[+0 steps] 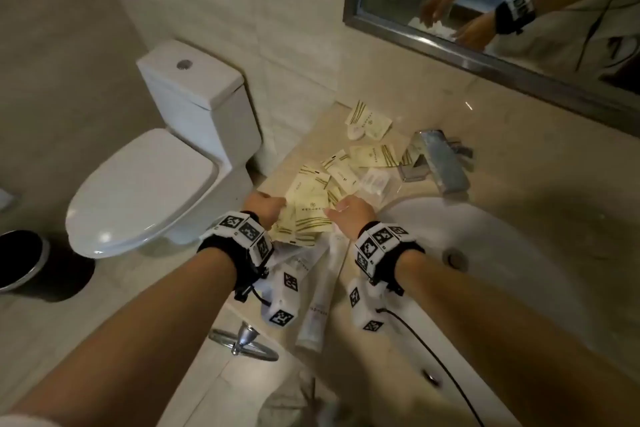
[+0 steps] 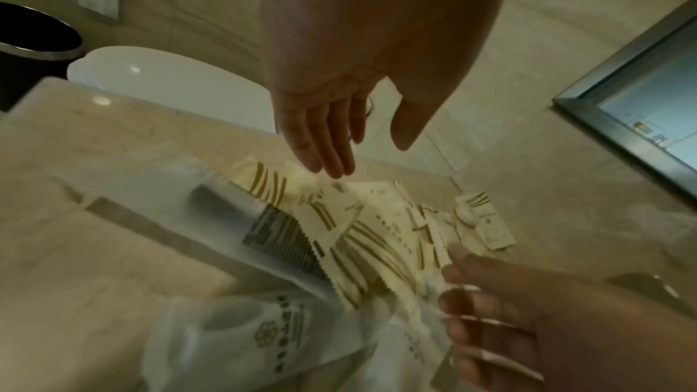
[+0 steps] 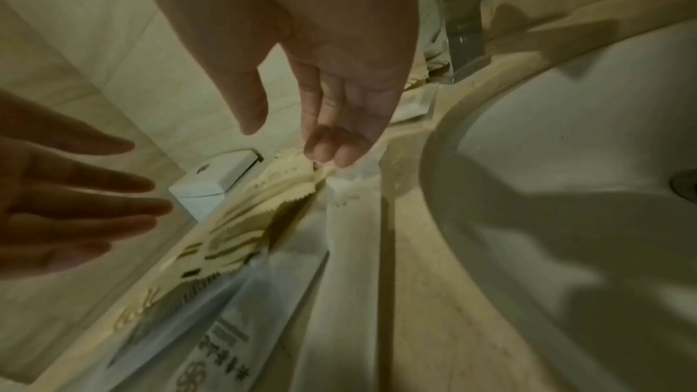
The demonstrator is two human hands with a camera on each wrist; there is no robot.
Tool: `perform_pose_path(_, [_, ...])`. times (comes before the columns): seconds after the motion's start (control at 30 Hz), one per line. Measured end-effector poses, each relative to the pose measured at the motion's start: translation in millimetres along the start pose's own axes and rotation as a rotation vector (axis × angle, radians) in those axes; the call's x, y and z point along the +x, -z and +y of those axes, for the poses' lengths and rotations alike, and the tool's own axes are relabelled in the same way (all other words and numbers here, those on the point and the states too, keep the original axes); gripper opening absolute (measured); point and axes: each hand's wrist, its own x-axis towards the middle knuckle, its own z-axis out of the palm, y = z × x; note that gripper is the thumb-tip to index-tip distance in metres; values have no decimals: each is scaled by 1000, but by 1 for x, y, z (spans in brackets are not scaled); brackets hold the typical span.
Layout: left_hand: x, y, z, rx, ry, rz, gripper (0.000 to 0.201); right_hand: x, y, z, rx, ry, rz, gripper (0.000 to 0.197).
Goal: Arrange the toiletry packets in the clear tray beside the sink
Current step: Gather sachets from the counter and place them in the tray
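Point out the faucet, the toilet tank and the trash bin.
faucet (image 1: pixel 444 163): head view, on the flat top of the spout.
toilet tank (image 1: pixel 194 80): head view, on the lid.
trash bin (image 1: pixel 20 260): head view, on its dark inside.

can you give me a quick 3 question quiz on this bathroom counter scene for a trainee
1. True or false: the left hand is gripping a packet.
2. Multiple choice: the scattered cream packets lie mostly
A. inside the sink basin
B. on the counter left of the sink
C. on the toilet lid
3. Fill in: beyond the right hand, at the back rim of the sink, stands a metal ____.

Key
1. False: its fingers are straight above the pile, holding nothing.
2. B
3. faucet
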Motion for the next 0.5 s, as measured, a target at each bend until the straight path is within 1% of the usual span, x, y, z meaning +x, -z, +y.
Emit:
perform_pose_path(0.03, [5, -2, -3, 14, -8, -12, 40, 2, -2, -1, -8, 0, -12, 43])
perform_pose_path(0.1, [10, -6, -6, 25, -2, -35, 45, 10, -6, 1, -15, -12, -14, 45])
perform_pose_path(0.23, [12, -16, -10, 68, 14, -44, 41, 25, -17, 9, 2, -52, -46, 48])
perform_pose_path(0.37, [20, -22, -16, 140, 11, 17, 36, 36, -23, 15, 36, -51, -26, 53])
perform_pose_path(0.43, [22, -22, -18, 148, 3, 31, 35, 39, -25, 16, 45, -58, -10, 50])
perform_pose_path(0.5, [24, -23, -18, 154, -6, 25, 36, 42, -27, 17, 49, -70, 2, 43])
